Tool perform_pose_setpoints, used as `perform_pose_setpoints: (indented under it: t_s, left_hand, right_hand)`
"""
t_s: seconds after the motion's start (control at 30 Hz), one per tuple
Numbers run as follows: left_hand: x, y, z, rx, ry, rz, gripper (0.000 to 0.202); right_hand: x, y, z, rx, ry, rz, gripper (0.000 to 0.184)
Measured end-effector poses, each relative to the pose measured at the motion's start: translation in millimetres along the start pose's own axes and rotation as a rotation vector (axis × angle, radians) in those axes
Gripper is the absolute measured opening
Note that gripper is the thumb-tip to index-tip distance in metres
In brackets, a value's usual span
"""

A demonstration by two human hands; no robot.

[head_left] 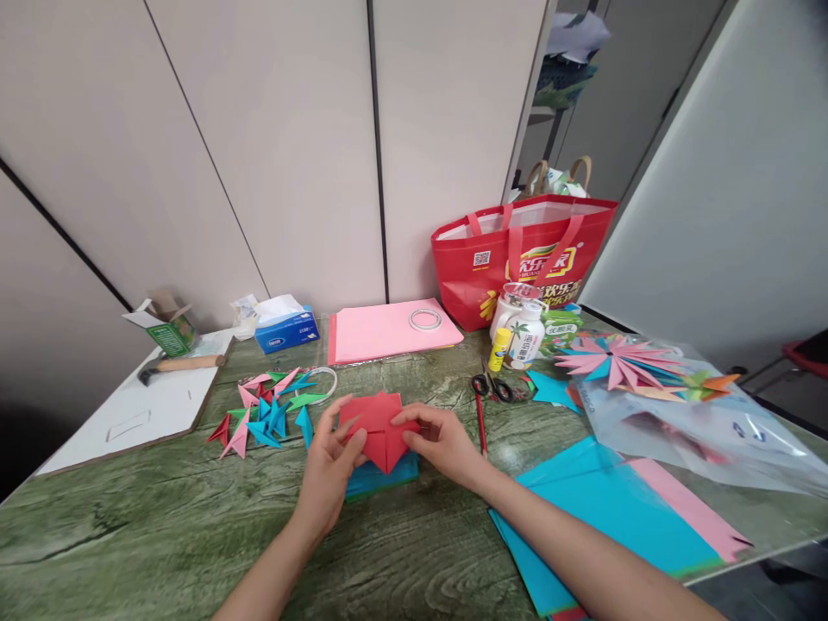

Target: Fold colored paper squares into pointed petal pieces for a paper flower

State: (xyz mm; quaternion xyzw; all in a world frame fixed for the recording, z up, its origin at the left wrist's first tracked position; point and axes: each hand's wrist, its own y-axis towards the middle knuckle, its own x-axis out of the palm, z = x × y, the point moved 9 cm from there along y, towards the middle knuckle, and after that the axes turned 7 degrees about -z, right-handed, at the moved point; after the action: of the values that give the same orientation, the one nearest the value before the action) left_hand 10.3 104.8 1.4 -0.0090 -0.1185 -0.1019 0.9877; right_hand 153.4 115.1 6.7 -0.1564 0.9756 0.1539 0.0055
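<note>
Between my two hands is a folded piece of red paper (pixel 381 431), creased down its middle, with a point toward me. My left hand (pixel 333 461) grips its left side, fingers behind and thumb in front. On the right edge, my right hand (pixel 440 438) pinches the paper between thumb and fingers. Under the red paper lies a small stack of blue paper (pixel 385 476), partly covered. Several folded paper pieces (pixel 268 414) in blue, pink, green and red lie left of my hands.
Black-handled scissors (pixel 495 386), a red pencil (pixel 481 424) and a yellow glue stick (pixel 498 349) are to the right. Pink sheets (pixel 388 332) carry a tape roll (pixel 425 320). Large blue sheets (pixel 608 509) lie front right. A hammer (pixel 181 366) rests on a white board (pixel 129 423).
</note>
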Motion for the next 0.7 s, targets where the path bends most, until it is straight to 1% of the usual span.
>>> perform_pose_setpoints:
  t_s: [0.1,0.17,0.3,0.4,0.5,0.6,0.7]
  left_hand:
    - [1.4,1.5,-1.0,-0.019,0.024,-0.056,0.034]
    - [2.0,1.9,-5.7,-0.061,0.022,-0.084,0.026]
    - [3.7,1.4,-14.3,-0.151,-0.016,-0.116,0.03]
    - [4.4,1.4,-13.9,-0.165,-0.094,-0.112,0.033]
    - [2.9,2.2,-10.8,-0.147,-0.168,-0.094,0.033]
    - [-0.9,3.5,-8.8,-0.129,-0.223,-0.07,0.034]
    - [-2.8,4.4,-8.7,-0.13,-0.254,-0.063,0.034]
  right_hand:
    - [-0.3,0.1,0.3,0.006,-0.036,-0.002,0.021]
    - [-0.4,0.0,-0.9,-0.006,-0.07,-0.005,0.021]
    - [0.3,-2.2,-9.8,-0.068,-0.18,-0.008,0.019]
    - [0.3,-6.8,-27.5,-0.201,-0.338,0.023,0.015]
    - [5.4,-14.7,-48.8,-0.405,-0.532,0.04,0.02]
    - [19.3,-20.7,-57.9,-0.56,-0.684,-0.052,0.028]
    - [29.1,-23.6,-57.2,-0.636,-0.784,-0.141,0.023]
